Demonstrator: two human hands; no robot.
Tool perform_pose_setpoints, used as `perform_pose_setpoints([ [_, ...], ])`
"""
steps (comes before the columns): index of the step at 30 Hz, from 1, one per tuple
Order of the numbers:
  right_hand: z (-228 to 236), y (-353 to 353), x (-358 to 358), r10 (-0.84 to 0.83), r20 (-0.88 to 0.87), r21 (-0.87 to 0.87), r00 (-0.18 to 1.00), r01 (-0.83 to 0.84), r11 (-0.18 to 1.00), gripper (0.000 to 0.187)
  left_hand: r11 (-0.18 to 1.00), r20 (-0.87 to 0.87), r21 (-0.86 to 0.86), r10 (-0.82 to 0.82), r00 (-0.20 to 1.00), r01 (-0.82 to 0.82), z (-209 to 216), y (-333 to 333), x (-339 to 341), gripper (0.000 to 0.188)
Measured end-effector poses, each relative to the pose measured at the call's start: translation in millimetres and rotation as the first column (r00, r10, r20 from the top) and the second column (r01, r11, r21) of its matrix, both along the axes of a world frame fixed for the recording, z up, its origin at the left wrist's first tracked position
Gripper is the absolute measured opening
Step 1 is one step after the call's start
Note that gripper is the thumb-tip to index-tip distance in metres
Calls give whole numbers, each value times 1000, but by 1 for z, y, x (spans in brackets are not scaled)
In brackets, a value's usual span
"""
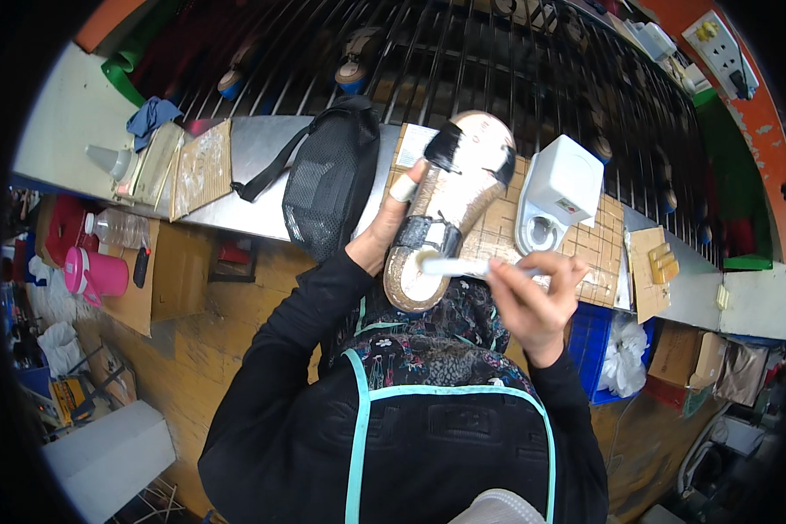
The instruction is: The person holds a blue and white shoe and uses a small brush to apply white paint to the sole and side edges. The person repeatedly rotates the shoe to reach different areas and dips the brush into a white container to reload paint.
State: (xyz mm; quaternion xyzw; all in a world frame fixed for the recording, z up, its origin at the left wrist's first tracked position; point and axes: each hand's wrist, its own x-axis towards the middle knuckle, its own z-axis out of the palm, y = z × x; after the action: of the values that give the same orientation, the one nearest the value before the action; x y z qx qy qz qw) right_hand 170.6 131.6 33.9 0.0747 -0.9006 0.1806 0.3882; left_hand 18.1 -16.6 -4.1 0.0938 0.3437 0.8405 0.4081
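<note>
My left hand (384, 227) grips the side of a shoe upper on its last (467, 192), bottom side up and tilted above my lap. The shoe has a pale whitish bottom, a tan woven-looking rim and black straps folded over its edges. A bandage wraps the thumb of that hand. In my right hand (540, 301) is a brush with a white handle (463, 267), pinched between the fingers. Its tip touches the near, rounded end of the shoe bottom. Just beyond my right hand stands a white dispenser with a round cup (568, 182) on a cardboard sheet.
A black mesh bag (334, 179) lies on the metal bench left of the shoe. Behind the bench, a rack of dark bars (428, 65) carries several shoes. A pink jug (96, 275) stands at left; a blue crate (590, 349) with white plastic is below right. Yellow blocks (663, 262) sit on cardboard.
</note>
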Motion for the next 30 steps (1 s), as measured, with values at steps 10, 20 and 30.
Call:
perform_pose_setpoints([
  [10,17,62,-38,-307,-12,-226,952,296,928,18,985,-179,-32,-173,969,170,-24,12,-9,95],
  [20,-2,54,-23,-282,-27,-228,959,269,936,18,988,310,123,-128,942,94,-53,46,-27,85],
  [30,-30,101,22,-457,-15,-689,889,322,649,15,986,741,140,-168,650,95,-82,124,-117,89],
])
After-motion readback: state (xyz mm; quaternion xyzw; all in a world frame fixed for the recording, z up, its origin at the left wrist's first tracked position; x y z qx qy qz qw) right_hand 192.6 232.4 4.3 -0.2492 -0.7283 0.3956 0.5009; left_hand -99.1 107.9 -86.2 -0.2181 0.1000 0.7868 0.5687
